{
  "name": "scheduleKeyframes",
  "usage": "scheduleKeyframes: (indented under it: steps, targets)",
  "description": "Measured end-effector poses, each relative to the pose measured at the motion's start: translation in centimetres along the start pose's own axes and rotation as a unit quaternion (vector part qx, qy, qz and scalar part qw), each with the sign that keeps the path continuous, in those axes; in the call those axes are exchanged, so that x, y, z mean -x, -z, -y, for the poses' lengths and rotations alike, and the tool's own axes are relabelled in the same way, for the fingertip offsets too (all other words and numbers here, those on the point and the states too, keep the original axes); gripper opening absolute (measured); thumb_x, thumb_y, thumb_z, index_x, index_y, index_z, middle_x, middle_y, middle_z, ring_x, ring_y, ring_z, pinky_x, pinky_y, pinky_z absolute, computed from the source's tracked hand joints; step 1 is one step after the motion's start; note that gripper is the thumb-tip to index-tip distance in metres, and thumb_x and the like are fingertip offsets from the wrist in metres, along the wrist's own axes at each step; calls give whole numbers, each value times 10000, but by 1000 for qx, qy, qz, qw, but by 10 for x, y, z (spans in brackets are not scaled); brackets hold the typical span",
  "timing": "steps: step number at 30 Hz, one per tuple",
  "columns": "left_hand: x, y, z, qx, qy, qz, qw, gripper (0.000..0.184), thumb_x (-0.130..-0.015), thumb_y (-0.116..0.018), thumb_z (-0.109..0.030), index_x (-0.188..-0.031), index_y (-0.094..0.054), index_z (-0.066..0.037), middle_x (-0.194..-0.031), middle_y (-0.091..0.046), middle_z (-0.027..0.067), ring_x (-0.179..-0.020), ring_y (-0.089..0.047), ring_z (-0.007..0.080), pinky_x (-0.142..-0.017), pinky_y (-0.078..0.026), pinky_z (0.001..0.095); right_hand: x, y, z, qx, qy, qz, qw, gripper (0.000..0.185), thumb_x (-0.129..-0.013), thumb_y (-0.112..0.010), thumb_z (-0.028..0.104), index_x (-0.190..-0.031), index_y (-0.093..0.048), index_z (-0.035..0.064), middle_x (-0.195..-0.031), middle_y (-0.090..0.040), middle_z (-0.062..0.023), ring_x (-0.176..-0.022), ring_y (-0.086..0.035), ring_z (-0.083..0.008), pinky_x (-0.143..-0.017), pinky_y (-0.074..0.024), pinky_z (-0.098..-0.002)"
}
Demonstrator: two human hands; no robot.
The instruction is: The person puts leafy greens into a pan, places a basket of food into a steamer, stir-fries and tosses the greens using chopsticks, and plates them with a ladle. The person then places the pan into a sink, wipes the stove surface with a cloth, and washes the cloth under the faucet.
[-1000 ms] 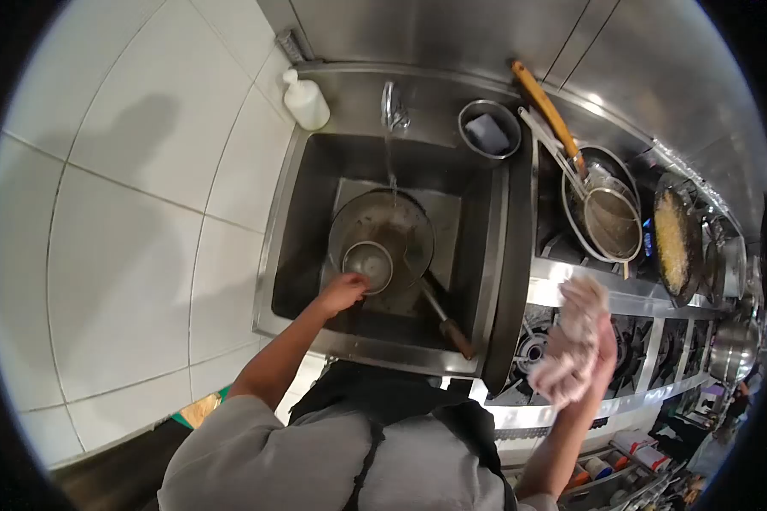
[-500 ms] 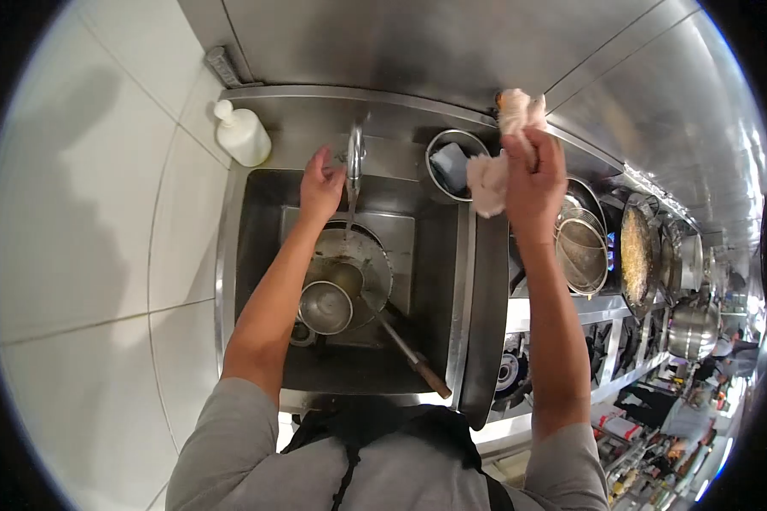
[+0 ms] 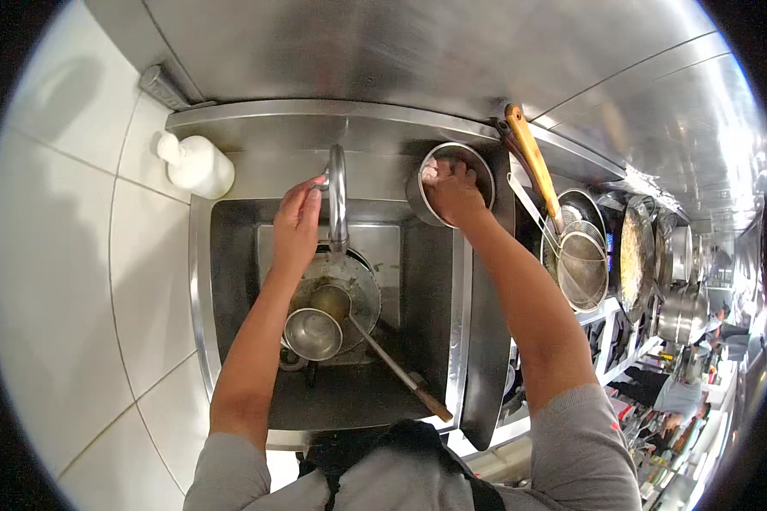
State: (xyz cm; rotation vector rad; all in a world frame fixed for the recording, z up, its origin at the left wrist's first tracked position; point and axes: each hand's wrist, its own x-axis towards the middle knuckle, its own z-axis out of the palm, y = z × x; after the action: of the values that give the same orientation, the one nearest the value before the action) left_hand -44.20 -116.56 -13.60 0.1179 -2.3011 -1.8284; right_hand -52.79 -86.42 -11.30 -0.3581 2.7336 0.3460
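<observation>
My left hand [image 3: 296, 220] is closed at the small handle beside the curved metal faucet [image 3: 338, 192], its thumb and fingertips pinching it. My right hand [image 3: 458, 198] reaches down into a round metal pot [image 3: 486, 177] right of the sink. A pale pinkish cloth [image 3: 431, 170] shows at its fingertips inside the pot; the palm hides the rest. Under the spout, a wide round pan [image 3: 362, 277] lies in the sink. A ladle [image 3: 392, 366] with a wooden handle end rests in it, slanting to the lower right. A metal bowl [image 3: 314, 334] overlaps the pan's near side.
The sink [image 3: 247, 341] has a steel rim. A white pump bottle [image 3: 200, 169] stands at its back left corner. To the right are a yellow-handled utensil [image 3: 533, 162], a round mesh strainer [image 3: 582, 266] and a pan of golden food [image 3: 632, 260]. People are visible far right.
My right hand has moved left and down into the pot with the cloth. My left hand has closed at the faucet handle. The water stream under the spout no longer shows.
</observation>
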Motion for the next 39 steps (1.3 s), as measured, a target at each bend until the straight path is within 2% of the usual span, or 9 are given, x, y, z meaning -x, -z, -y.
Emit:
scheduleKeyframes:
  steps: [6,11,13,20,23,26,30,36,39]
  targets:
    - [-10,-5,1,-167,-92,-25,981,245,-1017,-547,-148,-1181,-687,-33,-1123,-678,150,-1013,-671,288,-858,-535,367,-24,-47,-1,121,29,-65,990,438,-988,-480,225,-1323,-588,-35,-1396,-537,-195,-1203,-521,-476,-1063,-354,-598]
    - [-9,-15,9,-115,-70,-60,989,185,-978,-627,-145,-1124,-693,-53,-1002,-688,128,-875,-654,229,-813,-505,352,-18,3,11,186,76,142,969,448,-985,-475,217,-1342,-597,-24,-1497,-491,-217,-1323,-467,-476,-1056,-338,-623]
    - [-9,-19,9,-115,-105,-82,984,174,-978,-629,-146,-1105,-694,-46,-997,-688,122,-870,-652,226,-811,-504,348,-30,-33,2,185,29,90,978,438,-998,-460,222,-1323,-602,-35,-1421,-559,-210,-1313,-492,-463,-1063,-369,-605]
    - [-10,-5,-10,-144,-103,-40,983,163,-966,-617,-118,-1096,-685,-47,-1075,-673,138,-881,-680,311,-747,-551,378,-1,37,11,-191,-96,4,977,285,-972,-535,161,-1190,-642,12,-1315,-560,-285,-1247,-555,-475,-1029,-493,-504]
    - [-11,-3,1,-183,-151,-49,970,162,-959,-629,-113,-1093,-685,-43,-1070,-674,130,-881,-676,311,-768,-549,381,5,20,20,-85,-70,-95,989,335,-941,-573,102,-1247,-600,-32,-1346,-526,-282,-1270,-529,-485,-1038,-497,-511]
    - [-16,-7,13,-178,-172,-55,967,160,-950,-642,-106,-1091,-685,-46,-1059,-674,125,-882,-676,303,-769,-547,383,-18,7,12,217,77,17,973,397,-939,-567,88,-1293,-545,-91,-1327,-519,-309,-1296,-502,-486,-1065,-490,-510]
    - [-14,-13,7,-151,-128,-57,979,153,-944,-652,-104,-1085,-686,-57,-1041,-669,124,-850,-672,313,-732,-542,394,-14,0,13,59,-15,-22,998,438,-940,-559,86,-1320,-516,-128,-1385,-515,-263,-1332,-474,-457,-1119,-454,-484]
    - [-14,-9,11,-158,-127,-59,977,131,-962,-633,-121,-1070,-691,-77,-984,-673,127,-809,-672,345,-681,-538,421,-3,8,3,131,109,-82,982,420,-931,-581,124,-1298,-557,-80,-1361,-565,-260,-1276,-539,-454,-1018,-519,-482]
    - [-17,-11,18,-184,-162,-84,966,103,-965,-627,-140,-1029,-689,-88,-946,-672,124,-799,-677,350,-656,-543,433,-4,40,1,-121,-87,33,988,435,-904,-583,137,-1313,-557,-9,-1248,-648,-253,-1228,-588,-431,-1014,-507,-489]
